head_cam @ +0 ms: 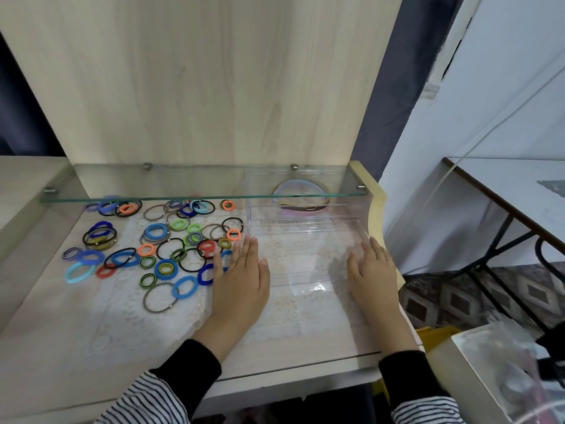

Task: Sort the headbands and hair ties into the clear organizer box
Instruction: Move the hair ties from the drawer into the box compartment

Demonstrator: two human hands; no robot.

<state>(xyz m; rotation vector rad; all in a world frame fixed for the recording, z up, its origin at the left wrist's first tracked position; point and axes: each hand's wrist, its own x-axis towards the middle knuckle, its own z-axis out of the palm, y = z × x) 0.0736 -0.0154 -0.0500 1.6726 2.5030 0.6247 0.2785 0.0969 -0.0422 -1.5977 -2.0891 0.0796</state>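
A clear organizer box [305, 231] lies on the desk's right half, reaching back under a glass shelf. Several headbands [301, 194] sit in its far compartment, partly blurred by the glass. Many hair ties [156, 243] in blue, green, orange, black and grey are spread over a lace mat to the left of the box. My left hand [241, 280] lies flat with straight fingers at the box's front left corner, beside the nearest ties. My right hand [371, 270] lies flat against the box's front right corner. Neither hand holds anything.
A glass shelf [195, 195] on metal pegs hangs low over the back of the desk. A tall wooden back panel [198, 87] rises behind it. A raised ledge [27, 185] borders the left, and the desk's curved edge [377, 215] runs close on the right.
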